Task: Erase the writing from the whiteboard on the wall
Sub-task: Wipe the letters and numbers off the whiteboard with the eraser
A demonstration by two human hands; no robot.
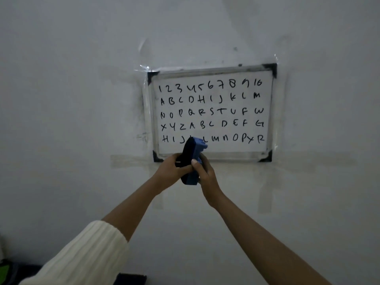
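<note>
A small whiteboard [267, 112] with a metal frame and black corners is taped to the wall. Several rows of black handwritten digits and letters cover it. A blue eraser [195, 153] with a dark felt face is held upright in front of the board's lower left edge, hiding a letter or two of the bottom row. My left hand [170, 171] grips its felt side from the left. My right hand [205, 173] grips its blue back from the right. Both hands are just below the board's bottom frame.
The grey-white wall [82, 99] around the board carries strips of clear tape [127, 160] and smudges. A dark object [131, 279] and something green [5, 270] sit at the bottom left edge of view.
</note>
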